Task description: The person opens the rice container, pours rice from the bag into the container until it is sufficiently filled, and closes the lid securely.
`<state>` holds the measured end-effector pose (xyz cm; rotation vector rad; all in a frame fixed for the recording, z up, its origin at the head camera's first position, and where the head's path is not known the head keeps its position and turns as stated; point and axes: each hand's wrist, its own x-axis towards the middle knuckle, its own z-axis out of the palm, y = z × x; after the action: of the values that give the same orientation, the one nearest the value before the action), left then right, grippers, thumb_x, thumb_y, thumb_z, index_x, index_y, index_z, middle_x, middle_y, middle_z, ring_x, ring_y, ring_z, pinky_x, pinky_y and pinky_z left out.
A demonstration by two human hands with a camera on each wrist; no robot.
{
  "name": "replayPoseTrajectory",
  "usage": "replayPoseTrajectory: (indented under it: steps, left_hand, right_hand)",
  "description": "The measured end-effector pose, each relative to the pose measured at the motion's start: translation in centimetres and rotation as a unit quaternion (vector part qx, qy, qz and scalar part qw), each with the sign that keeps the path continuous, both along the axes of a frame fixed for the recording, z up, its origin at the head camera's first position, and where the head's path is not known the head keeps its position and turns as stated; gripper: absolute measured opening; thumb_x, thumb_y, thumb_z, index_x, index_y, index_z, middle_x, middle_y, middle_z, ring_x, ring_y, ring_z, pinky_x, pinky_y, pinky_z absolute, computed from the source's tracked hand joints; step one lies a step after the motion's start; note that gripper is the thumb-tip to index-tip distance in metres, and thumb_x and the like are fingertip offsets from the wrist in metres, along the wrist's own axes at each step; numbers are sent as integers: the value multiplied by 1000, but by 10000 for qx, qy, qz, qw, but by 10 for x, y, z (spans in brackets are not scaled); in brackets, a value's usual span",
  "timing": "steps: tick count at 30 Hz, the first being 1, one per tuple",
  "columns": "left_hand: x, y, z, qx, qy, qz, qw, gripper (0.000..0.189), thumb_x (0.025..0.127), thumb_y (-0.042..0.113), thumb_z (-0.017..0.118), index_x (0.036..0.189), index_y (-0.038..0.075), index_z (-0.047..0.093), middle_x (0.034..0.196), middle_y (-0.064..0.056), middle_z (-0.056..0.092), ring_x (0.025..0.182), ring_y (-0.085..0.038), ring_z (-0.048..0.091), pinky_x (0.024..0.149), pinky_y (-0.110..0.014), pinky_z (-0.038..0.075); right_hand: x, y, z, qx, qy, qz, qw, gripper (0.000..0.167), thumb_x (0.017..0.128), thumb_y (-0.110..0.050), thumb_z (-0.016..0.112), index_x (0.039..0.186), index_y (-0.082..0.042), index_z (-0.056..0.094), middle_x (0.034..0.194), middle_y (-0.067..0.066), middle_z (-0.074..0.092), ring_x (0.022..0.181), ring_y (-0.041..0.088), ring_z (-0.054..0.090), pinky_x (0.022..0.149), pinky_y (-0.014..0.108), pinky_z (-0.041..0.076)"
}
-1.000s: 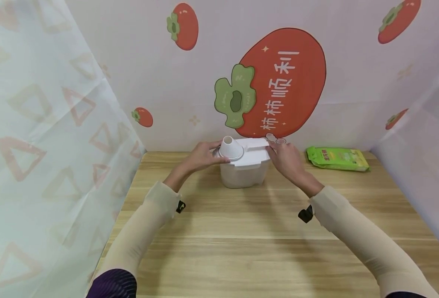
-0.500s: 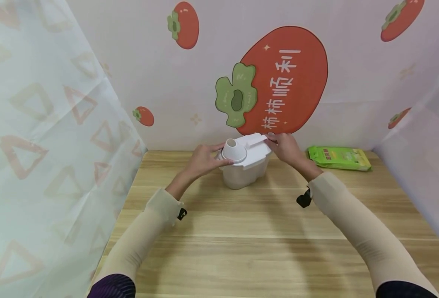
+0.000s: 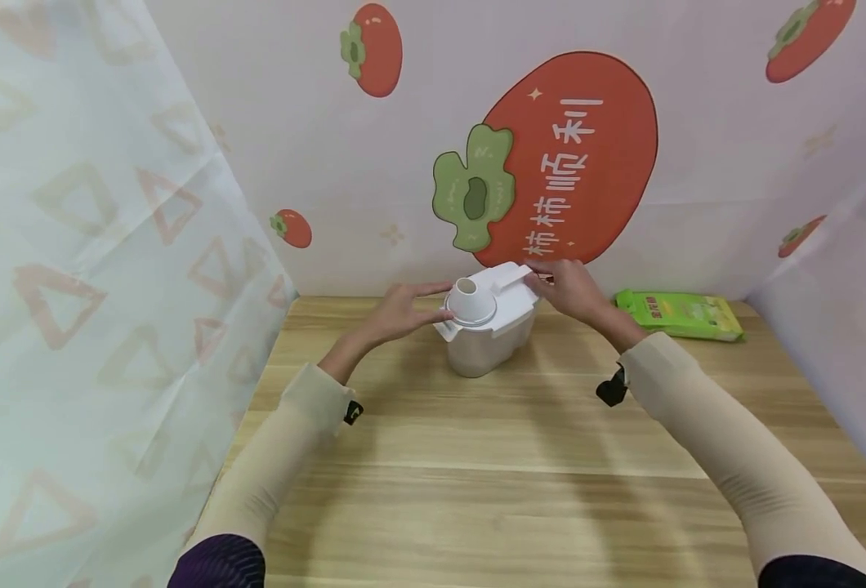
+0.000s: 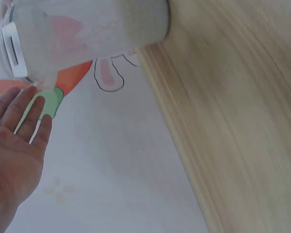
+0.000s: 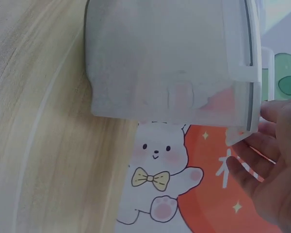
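A translucent plastic storage container (image 3: pixel 480 351) with a white lid (image 3: pixel 515 305) stands upright at the back of the wooden table, turned at an angle. On the lid's left end sits a white cone-shaped cup (image 3: pixel 470 304) with a round hole on top. My left hand (image 3: pixel 396 312) is at that end, thumb and forefinger spread; in the left wrist view its straight fingers (image 4: pixel 26 109) reach the lid's edge. At the far right end my right hand (image 3: pixel 573 287) pinches the lid's edge; the right wrist view shows its fingers (image 5: pixel 259 145) curled by a small clear tab (image 5: pixel 236 136).
A green and yellow packet (image 3: pixel 679 315) lies flat to the right, near the back wall (image 3: pixel 374 180) printed with persimmons. A patterned sheet (image 3: pixel 109 327) closes off the left side, and another wall (image 3: pixel 845 269) rises at right. Wooden tabletop (image 3: pixel 440 490) extends in front of the container.
The container has turned, its right end swinging back toward the wall. My right hand has moved back with that end, and my left fingers have drawn slightly off the cone-shaped cup.
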<state>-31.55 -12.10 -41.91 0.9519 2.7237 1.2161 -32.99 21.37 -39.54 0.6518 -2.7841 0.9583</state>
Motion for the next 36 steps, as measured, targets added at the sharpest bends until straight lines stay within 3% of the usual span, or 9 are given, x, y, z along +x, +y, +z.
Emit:
replayPoseTrajectory:
  steps: [6,10,14,16,18,21,23,28,36]
  left_hand:
    - [-17,-5,5,166,-250,-213,9993,44,112,26,53,150,5,59,152,-12,60,144,-31,53,120,-48,43]
    - [-27,-2,9,7,-403,-226,9989,47,112,25,54,155,6,54,158,-12,54,146,-32,52,121,-48,42]
    - [-38,5,11,-94,-768,-301,9965,49,112,27,53,158,10,51,162,-10,50,147,-29,51,123,-46,40]
    - [-43,9,11,-59,-970,-315,9948,49,112,29,53,159,12,50,162,-8,50,149,-27,49,123,-45,39]
    - [-46,13,12,7,-1160,-332,9927,50,113,30,53,159,14,50,162,-7,50,150,-25,47,124,-45,38]
    - [-50,19,13,138,-1392,-381,9894,49,113,30,52,159,16,50,162,-5,51,152,-24,44,124,-44,38]
    - [-51,22,12,229,-1505,-440,9874,48,113,27,52,159,14,50,162,-5,51,153,-24,43,124,-43,39]
    - [-53,29,8,451,-1736,-548,9823,45,112,19,54,156,9,52,160,-8,53,151,-24,45,122,-39,41]
    - [-50,28,0,476,-1590,-331,9856,39,112,21,55,149,15,62,152,-6,61,145,-22,53,115,-40,48]
  right_hand:
    - [12,-1,6,124,29,-114,9999,52,102,-19,73,150,-4,60,148,18,60,126,41,62,103,61,55]
    - [27,-6,9,463,76,-353,9983,66,99,-37,76,155,-8,54,152,18,58,124,42,63,103,61,54]
    - [45,-12,9,733,-207,-827,9937,83,97,-51,74,161,-7,44,147,23,60,99,41,66,76,50,59]
    - [53,-15,8,720,-217,-1009,9921,85,97,-50,75,162,-6,42,140,25,65,88,37,65,63,41,54]
    - [59,-18,6,616,-196,-1102,9918,82,97,-47,76,160,-3,46,117,24,71,76,32,59,56,35,45]
    - [64,-20,2,487,-107,-1168,9919,71,98,-41,76,150,2,56,87,18,67,68,27,55,55,33,41]
    - [66,-21,0,424,-108,-1192,9919,64,99,-39,76,145,4,60,79,16,64,69,28,56,57,36,43]
    - [66,-24,-7,146,-147,-1187,9927,62,100,-34,76,144,6,59,117,24,74,100,40,72,81,49,63]
    - [62,-26,-14,-444,-441,-1027,9927,67,103,-28,73,155,5,47,141,28,64,125,43,67,95,52,60]
